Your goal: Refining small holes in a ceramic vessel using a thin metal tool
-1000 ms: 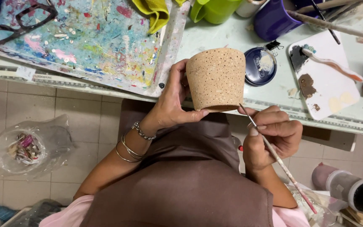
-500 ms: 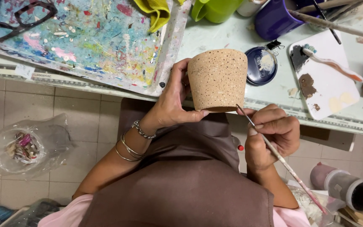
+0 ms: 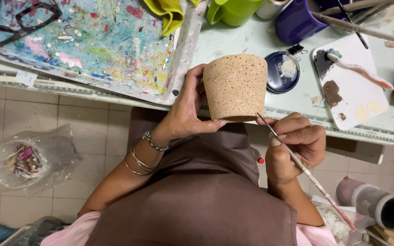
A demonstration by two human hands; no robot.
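Little has changed over the last second: the left hand [image 3: 189, 114] still grips the speckled cup [image 3: 236, 86] above the surface [image 3: 233, 38] edge, while the right hand [image 3: 295, 143], pinching the brush [image 3: 304, 171], has kept its tip at the cup's lower rim.

Art workshop: paint-splattered board [image 3: 92, 45], brush jars [image 3: 297, 20]

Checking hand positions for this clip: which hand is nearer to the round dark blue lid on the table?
Right. The right hand sits just below the dark blue lid; the left hand grips the speckled cup on the cup's far side from it.
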